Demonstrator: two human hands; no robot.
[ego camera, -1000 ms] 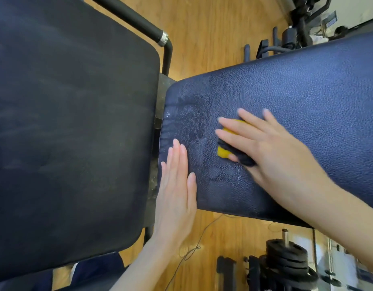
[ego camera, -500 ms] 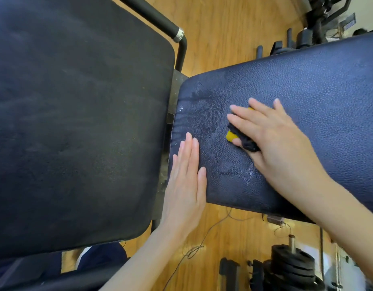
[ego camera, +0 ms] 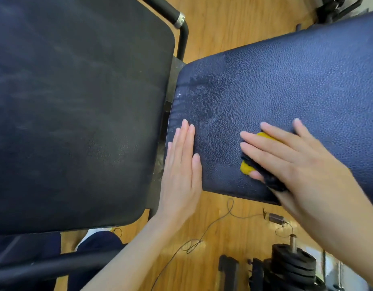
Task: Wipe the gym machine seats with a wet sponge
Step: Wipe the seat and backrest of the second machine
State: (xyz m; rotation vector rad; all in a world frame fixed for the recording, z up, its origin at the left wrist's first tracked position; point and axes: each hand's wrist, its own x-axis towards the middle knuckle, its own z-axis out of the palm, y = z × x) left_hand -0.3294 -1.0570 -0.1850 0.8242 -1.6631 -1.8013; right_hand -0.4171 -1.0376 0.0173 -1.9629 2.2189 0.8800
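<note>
A dark blue textured seat pad stretches to the right, with wet streaks near its left end. My right hand lies over a yellow sponge with a dark scouring side. The fingers are spread flat on top and the thumb is tucked against the sponge's near side, close to the pad's front edge. My left hand rests flat on the pad's left front corner, fingers straight and together. A larger black pad fills the left of the view.
A black metal tube of the frame runs behind the black pad. Below the pads is wooden floor with a thin cable, stacked black weight plates at the bottom right, and my legs at the bottom left.
My right hand has slid the sponge back toward the pad's front edge and a little to the right. The left hand stays flat on the corner.
</note>
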